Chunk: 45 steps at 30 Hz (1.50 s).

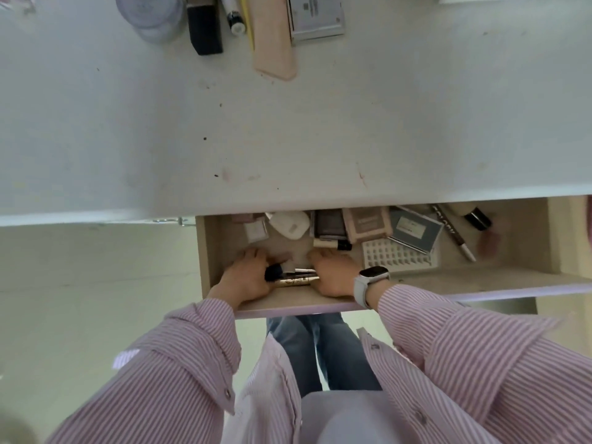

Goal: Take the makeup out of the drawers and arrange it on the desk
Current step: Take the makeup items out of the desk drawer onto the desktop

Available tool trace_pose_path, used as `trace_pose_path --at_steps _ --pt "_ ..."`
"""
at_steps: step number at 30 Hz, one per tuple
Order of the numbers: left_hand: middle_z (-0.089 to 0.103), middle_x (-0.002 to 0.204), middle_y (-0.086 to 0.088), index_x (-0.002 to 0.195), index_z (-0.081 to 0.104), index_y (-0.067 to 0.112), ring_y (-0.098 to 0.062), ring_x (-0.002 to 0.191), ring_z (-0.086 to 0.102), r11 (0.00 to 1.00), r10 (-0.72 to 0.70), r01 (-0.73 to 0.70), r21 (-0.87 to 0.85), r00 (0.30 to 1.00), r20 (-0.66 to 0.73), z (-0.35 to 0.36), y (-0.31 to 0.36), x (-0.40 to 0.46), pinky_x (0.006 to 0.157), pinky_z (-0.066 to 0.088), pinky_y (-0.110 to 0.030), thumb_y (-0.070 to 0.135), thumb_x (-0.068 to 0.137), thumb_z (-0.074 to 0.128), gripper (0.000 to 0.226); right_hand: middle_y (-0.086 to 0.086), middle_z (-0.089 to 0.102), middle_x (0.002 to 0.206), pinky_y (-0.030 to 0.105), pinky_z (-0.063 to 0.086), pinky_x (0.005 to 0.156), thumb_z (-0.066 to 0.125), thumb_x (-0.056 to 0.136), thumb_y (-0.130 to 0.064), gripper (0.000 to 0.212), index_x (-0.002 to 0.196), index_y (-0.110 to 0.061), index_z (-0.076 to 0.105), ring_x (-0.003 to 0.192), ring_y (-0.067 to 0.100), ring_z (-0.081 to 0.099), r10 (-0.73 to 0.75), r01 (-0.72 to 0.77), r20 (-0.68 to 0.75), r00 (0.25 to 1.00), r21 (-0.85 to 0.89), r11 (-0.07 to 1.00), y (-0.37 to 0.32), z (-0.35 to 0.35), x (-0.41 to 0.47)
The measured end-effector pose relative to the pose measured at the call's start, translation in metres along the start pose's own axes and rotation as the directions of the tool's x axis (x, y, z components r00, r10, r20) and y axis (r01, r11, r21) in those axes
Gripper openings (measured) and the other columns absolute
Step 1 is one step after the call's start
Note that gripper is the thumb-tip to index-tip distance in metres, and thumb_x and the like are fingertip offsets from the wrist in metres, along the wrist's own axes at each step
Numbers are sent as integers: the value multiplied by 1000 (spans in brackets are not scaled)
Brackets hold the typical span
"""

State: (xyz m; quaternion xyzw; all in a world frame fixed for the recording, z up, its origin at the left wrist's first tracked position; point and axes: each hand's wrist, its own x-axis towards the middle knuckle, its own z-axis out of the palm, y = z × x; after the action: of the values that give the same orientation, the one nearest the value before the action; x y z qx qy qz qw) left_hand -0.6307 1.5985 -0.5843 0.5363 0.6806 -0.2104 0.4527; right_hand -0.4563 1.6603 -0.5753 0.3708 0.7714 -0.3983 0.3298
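While both hands are lowered into the open drawer [211, 251], a small bundle of slim makeup sticks [293, 277] is gathered between them at the near edge. The left hand [248, 277] is curled against the bundle's left end, where a dark brush tip [273, 272] is seen; the right hand [334, 275] is cupped against its right end. A gold-lettered tube [293, 282] lies nearest in the bundle. Whether the sticks are actually gripped or only pressed together cannot be told. A white watch [371, 280] is worn on the right wrist, and pink striped sleeves [448, 341] cover both arms.

Just beyond the hands, a cream tube with a black cap [331, 244] lies crosswise. Further back, a white compact [290, 224], a dark palette [330, 223] and a pink box [368, 224] are packed side by side, partly hidden under the counter [288, 139] edge. Right of the right hand, a clear tray of false lashes [398, 254] is noted, with a grey-blue palette [415, 230] behind it, a brown pencil [453, 232] lying slantwise, and a black-capped bottle [477, 217] at the far right.

Well beyond the hands, at the counter's far edge, a round jar [150, 14], a black stick [205, 27], a white tube [233, 14], a pink pouch [275, 43] and a grey box [317, 16] are lined up.
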Motion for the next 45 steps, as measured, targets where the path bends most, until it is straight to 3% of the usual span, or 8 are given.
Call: trace_pose_path --at_steps 5,9,12,17,23,28,38,45 --pt "46 122 -16 116 58 10 -30 117 42 1000 23 -24 6 997 79 -1 -1 2 95 39 -34 33 84 55 39 14 58 114 29 41 72 50 88 -22 28 109 -4 54 95 27 55 51 -53 133 990 10 999 -6 -7 6" --pt "59 116 -8 119 49 13 -23 100 56 994 22 -14 -105 997 71 -3 -3 -8 76 45 -30 30 86 56 38 12 59 112 28 40 72 50 88 -24 31 111 -4 54 99 26 57 51 -59 193 980 35 998 -13 -14 5" --pt "58 119 -9 123 46 14 -25 103 55 993 48 -36 -113 993 106 -8 -4 -9 81 45 -32 29 86 56 42 13 59 114 29 41 74 51 88 -24 32 114 -5 53 101 27 57 22 -30 201 979 38 999 -16 -18 2" --pt "61 115 -9 118 53 11 -22 99 56 990 52 -29 -135 984 169 -17 -7 -10 78 44 -29 26 81 60 40 5 54 86 24 32 50 54 87 -24 25 99 -3 54 79 21 50 2 11 355 935 -35 999 -24 -34 4" --pt "62 105 -6 113 52 14 -20 90 58 985 32 -37 -166 999 -32 -20 -9 -27 75 46 -28 30 82 59 35 8 53 84 24 30 50 49 90 -25 19 90 -6 51 71 20 47 -21 40 322 947 -52 998 -24 -35 -6" --pt "58 81 0 95 50 16 -16 71 56 943 6 -86 -322 971 -240 -40 -1 -53 59 40 -25 27 82 60 20 13 60 105 26 35 66 47 89 -21 19 104 -10 50 80 21 50 -82 77 176 981 34 996 -9 -47 -35" --pt "52 77 -1 101 51 15 -12 66 48 725 112 -357 -589 905 -410 -132 62 -86 59 37 -19 19 84 60 19 -4 53 69 16 40 52 53 85 -12 11 85 -21 47 55 9 49 -95 125 -88 992 441 889 7 -138 -109" --pt "52 79 -4 103 42 17 -12 58 52 472 -27 -369 -801 902 -432 -205 120 -46 53 46 -21 23 89 57 21 6 54 75 24 42 51 51 86 -8 11 97 -8 51 57 14 51 313 144 -447 838 735 663 31 -209 -88"
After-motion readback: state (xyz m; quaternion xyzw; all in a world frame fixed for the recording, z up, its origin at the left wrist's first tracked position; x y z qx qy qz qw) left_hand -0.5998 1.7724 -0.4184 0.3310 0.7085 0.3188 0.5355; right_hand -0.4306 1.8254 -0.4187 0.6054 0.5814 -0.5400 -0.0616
